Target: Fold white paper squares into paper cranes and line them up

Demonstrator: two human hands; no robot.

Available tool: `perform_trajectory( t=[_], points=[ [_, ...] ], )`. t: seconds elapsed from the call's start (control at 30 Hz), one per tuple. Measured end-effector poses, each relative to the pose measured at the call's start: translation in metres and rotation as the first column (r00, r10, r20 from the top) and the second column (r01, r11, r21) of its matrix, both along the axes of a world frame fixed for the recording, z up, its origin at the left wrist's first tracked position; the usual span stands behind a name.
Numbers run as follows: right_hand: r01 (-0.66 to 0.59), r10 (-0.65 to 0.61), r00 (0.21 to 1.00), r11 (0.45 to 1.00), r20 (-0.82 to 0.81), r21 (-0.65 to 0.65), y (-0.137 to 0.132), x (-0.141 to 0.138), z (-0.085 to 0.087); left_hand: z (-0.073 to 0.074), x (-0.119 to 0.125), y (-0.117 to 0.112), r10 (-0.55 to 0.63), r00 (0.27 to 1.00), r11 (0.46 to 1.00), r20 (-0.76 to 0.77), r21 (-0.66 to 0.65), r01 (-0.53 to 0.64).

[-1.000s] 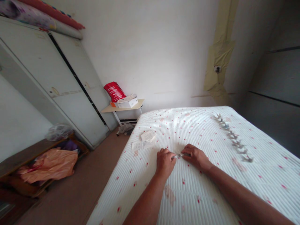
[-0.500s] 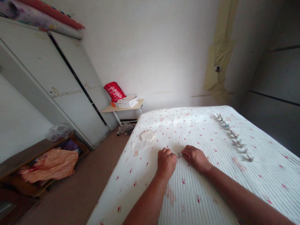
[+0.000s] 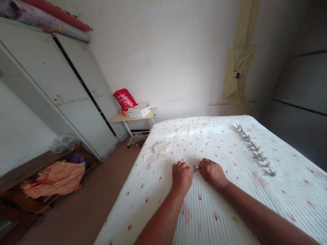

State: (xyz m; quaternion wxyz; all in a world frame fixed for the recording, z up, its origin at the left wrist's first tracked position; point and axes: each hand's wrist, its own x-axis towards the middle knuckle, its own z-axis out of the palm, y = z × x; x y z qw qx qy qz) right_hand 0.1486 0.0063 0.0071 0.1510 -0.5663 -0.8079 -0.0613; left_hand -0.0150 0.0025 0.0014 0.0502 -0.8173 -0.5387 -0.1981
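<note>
While both bare hands rested low over the bed point(image 3: 200, 216), we logged a small grey piece point(image 3: 195, 167) in the gap between them, near the middle of the white ribbed, red-spotted cover. Our right hand point(image 3: 212, 173) sat just right of it, back up, fingers point(image 3: 204, 163) curled in and pinched narrow on its right end; detail too small to read. Our left hand point(image 3: 182, 177) lay just to the other side, knuckles up, fingers bent under; whether they gripped anything, we could not tell, since the back of the hand hid the tips. The hands stood near each other but apart.

Off to the right we had a slanting row of pointed grey shapes point(image 3: 260, 157) on the bed, set close together and running from the far side toward us; too blurred for a sure count. Near the bed's left edge we noted printed paper slips point(image 3: 161, 148), lying beyond the left hand.

Past the bed's far left corner we marked a small counter point(image 3: 117, 119) by the wall point(image 3: 173, 58), with a red bag point(image 3: 125, 99) and a white box point(image 3: 141, 112) on it. Further left we got a pale wardrobe point(image 3: 73, 105), rolled mats point(image 3: 52, 22) on top, plus a crumpled orange bag point(image 3: 57, 180) on a low wooden unit point(image 3: 22, 168). Right side of the wall: a socket point(image 3: 237, 74) amid yellowish sheeting point(image 3: 241, 56).
</note>
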Motion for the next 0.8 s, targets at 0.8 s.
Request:
perform_trajectory(
  t=[0.8],
  points=[
    [0.018,-0.018,0.997,1.000,0.076,-0.001,-0.001,-0.008,-0.003,0.007,0.016,-0.003,0.130,0.990,0.991,-0.059,-0.021,-0.132]
  ],
)
